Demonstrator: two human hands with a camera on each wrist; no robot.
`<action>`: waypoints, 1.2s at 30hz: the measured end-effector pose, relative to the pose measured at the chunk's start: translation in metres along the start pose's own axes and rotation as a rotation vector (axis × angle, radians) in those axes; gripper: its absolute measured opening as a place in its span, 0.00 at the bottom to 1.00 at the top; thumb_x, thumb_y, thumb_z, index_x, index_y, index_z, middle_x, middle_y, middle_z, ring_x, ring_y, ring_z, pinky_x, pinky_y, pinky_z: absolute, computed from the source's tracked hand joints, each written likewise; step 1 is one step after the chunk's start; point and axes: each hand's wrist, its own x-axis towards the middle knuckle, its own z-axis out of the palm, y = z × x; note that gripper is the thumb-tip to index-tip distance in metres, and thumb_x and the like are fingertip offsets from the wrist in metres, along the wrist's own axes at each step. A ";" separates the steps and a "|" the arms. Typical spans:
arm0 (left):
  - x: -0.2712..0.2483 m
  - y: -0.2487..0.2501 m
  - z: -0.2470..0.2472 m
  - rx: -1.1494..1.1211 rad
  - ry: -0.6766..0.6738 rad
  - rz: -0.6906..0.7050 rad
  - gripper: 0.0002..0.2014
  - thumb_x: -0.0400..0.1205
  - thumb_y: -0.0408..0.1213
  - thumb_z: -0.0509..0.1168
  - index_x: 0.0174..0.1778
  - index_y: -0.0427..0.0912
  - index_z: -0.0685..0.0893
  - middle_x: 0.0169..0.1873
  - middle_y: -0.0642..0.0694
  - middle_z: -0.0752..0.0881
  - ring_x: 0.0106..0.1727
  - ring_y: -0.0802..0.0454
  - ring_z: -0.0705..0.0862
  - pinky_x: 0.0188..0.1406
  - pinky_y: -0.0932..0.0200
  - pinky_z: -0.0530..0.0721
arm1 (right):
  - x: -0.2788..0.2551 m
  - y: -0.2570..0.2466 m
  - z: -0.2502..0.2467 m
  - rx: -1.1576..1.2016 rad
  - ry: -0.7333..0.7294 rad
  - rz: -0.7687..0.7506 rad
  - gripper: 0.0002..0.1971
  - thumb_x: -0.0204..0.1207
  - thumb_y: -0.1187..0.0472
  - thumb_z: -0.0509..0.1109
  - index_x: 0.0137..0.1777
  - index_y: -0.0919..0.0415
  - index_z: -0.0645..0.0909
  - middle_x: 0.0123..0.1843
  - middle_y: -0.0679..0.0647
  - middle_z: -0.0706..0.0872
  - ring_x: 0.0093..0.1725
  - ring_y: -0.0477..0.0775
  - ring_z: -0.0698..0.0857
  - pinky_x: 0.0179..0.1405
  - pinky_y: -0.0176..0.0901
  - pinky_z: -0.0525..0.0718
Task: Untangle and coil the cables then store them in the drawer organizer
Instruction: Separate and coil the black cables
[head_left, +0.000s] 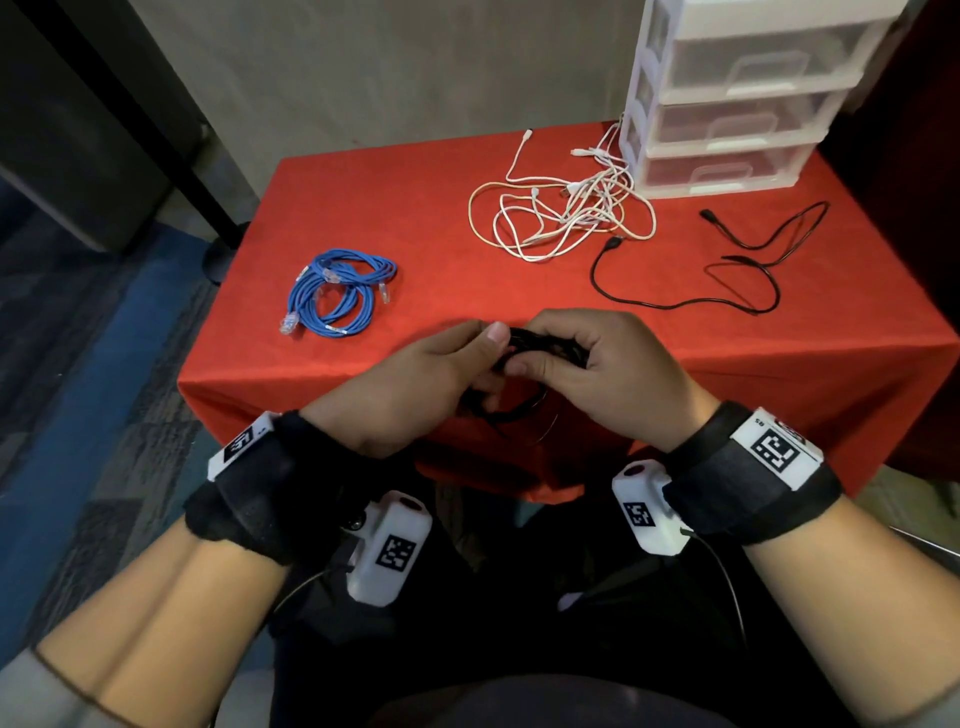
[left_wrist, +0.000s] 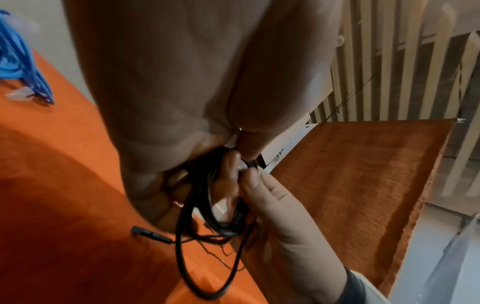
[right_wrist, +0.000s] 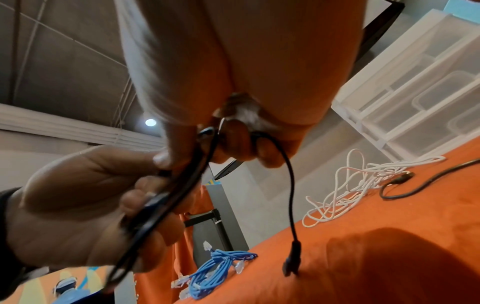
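Your left hand (head_left: 415, 384) and right hand (head_left: 597, 374) both grip a coiled black cable (head_left: 524, 345) above the tabletop's (head_left: 415, 208) near edge, its plug (right_wrist: 292, 261) dangling, the organizer (head_left: 737, 98) far right.

The head camera looks forward and down from above my forearms, taking in the whole red-clothed desk (head_left: 395, 208) from a moderate distance. The camera on my left wrist sits tight against my palm, looking along it toward the desk's near edge and the room beyond. The one on my right wrist is equally close, tilted upward, facing across the desk to the ceiling. All three views share the coiled blue network cable (head_left: 337, 291) (left_wrist: 18, 61) (right_wrist: 215, 273); the head and right wrist views also share the white plastic drawer organizer (head_left: 727, 104) (right_wrist: 415, 82).
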 end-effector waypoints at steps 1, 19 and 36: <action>0.000 -0.001 0.001 0.005 0.025 -0.008 0.20 0.92 0.49 0.54 0.52 0.35 0.81 0.31 0.48 0.78 0.33 0.54 0.76 0.33 0.63 0.71 | 0.000 -0.002 -0.001 0.020 -0.020 0.012 0.10 0.79 0.47 0.78 0.45 0.53 0.87 0.32 0.54 0.83 0.32 0.44 0.77 0.35 0.49 0.75; 0.004 -0.003 -0.001 0.283 0.188 0.217 0.17 0.85 0.60 0.53 0.41 0.56 0.80 0.23 0.59 0.74 0.26 0.56 0.71 0.33 0.48 0.73 | 0.020 -0.017 -0.035 0.261 0.091 0.167 0.11 0.86 0.53 0.69 0.45 0.58 0.82 0.33 0.41 0.79 0.30 0.37 0.73 0.35 0.34 0.71; -0.004 0.022 0.006 -0.643 -0.017 -0.039 0.15 0.92 0.40 0.54 0.47 0.37 0.80 0.27 0.52 0.65 0.25 0.59 0.62 0.34 0.63 0.81 | 0.012 -0.031 -0.017 0.562 -0.159 0.322 0.08 0.92 0.59 0.57 0.60 0.60 0.77 0.31 0.49 0.73 0.22 0.43 0.58 0.19 0.33 0.58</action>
